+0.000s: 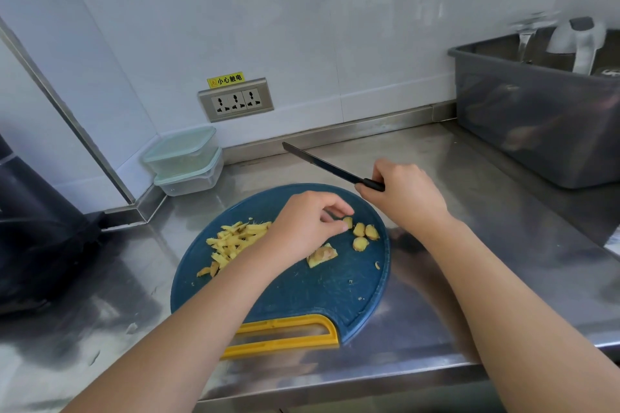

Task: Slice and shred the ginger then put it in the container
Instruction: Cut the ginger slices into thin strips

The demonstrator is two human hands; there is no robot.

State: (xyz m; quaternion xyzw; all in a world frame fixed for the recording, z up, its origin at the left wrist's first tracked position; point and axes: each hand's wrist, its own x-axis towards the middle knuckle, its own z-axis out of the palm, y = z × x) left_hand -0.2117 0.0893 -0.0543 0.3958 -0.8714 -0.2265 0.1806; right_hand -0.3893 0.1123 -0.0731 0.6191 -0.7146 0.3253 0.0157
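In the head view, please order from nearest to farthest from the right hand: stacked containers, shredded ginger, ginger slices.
From the right hand:
1. Ginger slices, just below it on the cutting board.
2. Shredded ginger, on the board's left side.
3. Stacked containers, far left, off the board.

A single wide-angle view from the person's head looks forward and down, close over the steel counter (436,154), facing the white wall (302,27).

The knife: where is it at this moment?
In the head view, the knife is near the centre, held by the right hand, its blade pointing left beyond the blue cutting board's far edge.
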